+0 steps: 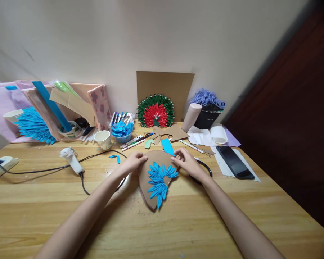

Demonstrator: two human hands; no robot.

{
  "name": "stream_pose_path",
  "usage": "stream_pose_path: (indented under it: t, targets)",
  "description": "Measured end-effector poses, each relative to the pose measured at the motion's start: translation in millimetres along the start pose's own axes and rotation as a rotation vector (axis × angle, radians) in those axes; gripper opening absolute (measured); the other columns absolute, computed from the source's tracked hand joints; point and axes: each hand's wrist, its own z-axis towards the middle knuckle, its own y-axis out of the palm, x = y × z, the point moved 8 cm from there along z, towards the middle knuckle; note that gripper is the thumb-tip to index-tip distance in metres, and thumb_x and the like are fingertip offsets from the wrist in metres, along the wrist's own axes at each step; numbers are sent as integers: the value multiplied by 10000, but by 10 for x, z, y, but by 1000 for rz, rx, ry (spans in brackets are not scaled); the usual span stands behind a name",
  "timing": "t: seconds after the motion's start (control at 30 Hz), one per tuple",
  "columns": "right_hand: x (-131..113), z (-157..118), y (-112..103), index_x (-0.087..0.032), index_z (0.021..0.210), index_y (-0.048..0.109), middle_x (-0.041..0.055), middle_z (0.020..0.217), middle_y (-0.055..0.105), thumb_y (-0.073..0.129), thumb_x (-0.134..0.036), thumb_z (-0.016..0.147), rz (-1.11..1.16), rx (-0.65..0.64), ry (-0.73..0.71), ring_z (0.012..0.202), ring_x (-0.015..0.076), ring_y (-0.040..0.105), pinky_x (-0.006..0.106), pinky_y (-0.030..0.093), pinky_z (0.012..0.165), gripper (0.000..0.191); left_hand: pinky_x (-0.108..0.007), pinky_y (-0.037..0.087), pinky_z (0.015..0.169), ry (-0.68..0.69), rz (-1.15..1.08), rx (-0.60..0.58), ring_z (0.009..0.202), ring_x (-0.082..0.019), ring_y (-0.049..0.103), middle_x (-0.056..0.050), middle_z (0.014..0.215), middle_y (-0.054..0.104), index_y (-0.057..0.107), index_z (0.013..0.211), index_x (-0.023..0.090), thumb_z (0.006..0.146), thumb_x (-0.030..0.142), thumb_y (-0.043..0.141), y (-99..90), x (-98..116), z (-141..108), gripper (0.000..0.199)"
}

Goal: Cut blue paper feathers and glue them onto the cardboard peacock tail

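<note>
A brown cardboard fan shape (pixel 147 180) is tilted above the table, with blue leaf-like pieces (pixel 156 180) stuck in a burst around a small notch on its right side. My left hand (pixel 135 162) pinches the board's upper left edge between thumb and fingers. At the upper right edge, my right hand (pixel 187 163) grips the same board with curled fingers. Just behind its fingertips lies a blue strip (pixel 166 146). A few loose blue pieces (pixel 118 159) rest on the table left of my left hand.
A glue gun (pixel 72 162) and its cord lie at left, near a power strip (pixel 2 169). Behind are a paper cup (pixel 102 139), a bowl of blue pieces (pixel 122 132), markers (pixel 133 144) and a red-green peacock (pixel 156 113). A phone (pixel 234 162) lies right.
</note>
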Motion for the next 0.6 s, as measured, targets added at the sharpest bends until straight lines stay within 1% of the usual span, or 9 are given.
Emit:
stream_pose_path:
  t: [0.07,0.17,0.2,0.27,0.33,0.37,0.47,0.53,0.6]
  targets:
    - [-8,-2,-29,-174,935,563,44,904,588,589,-401,722,82,18,32,688,139,516,248,409,606,313,-227,353,528,60,-25,39,581,-134,489,12,613,551,569,672,134,680,486,529,-86,125,-12,355]
    - [-53,-21,135,-161,943,603,27,787,611,530,-429,767,315,-189,80,602,118,512,217,392,524,329,-227,365,540,130,-31,85,595,-134,501,14,618,551,583,700,136,699,476,527,-182,323,-11,345]
    - [-57,-22,165,-153,937,610,15,723,601,519,-437,774,377,-222,99,549,102,490,202,369,482,340,-230,376,554,151,-43,117,611,-138,511,10,636,561,590,724,137,704,470,527,-222,385,-7,340]
    - [-10,5,128,-142,928,615,-11,620,557,541,-455,755,449,-158,134,458,71,418,178,306,410,365,-245,406,609,190,-90,206,679,-153,542,-9,710,596,595,788,138,716,462,523,-320,484,-5,340]
    - [73,46,27,-137,920,616,-29,569,515,567,-470,729,496,-19,142,418,56,366,170,273,377,386,-268,427,676,215,-127,267,769,-175,564,-37,805,623,593,844,136,724,456,521,-392,530,-11,349]
    - [116,62,-18,-136,913,616,-34,554,498,573,-477,721,519,42,140,410,54,354,170,270,369,394,-281,433,702,222,-129,263,805,-186,569,-50,841,630,593,859,135,723,453,528,-396,534,-14,352]
    - [225,87,-84,-134,874,617,-50,513,455,586,-491,704,582,143,148,387,52,339,174,270,355,397,-313,451,744,229,-99,142,861,-209,583,-73,919,640,591,905,139,698,430,581,-293,502,-17,357]
    - [260,89,-77,-139,858,616,-57,498,448,592,-496,694,615,162,167,373,49,333,175,269,350,394,-328,459,767,222,-78,104,888,-219,587,-76,966,637,576,952,149,669,402,626,-224,459,-24,383]
    - [253,84,-44,-143,854,614,-56,502,467,594,-501,688,632,158,177,366,48,338,177,280,350,395,-342,463,787,198,-73,129,916,-228,586,-76,1002,629,545,1016,155,638,378,664,-185,413,-22,454]
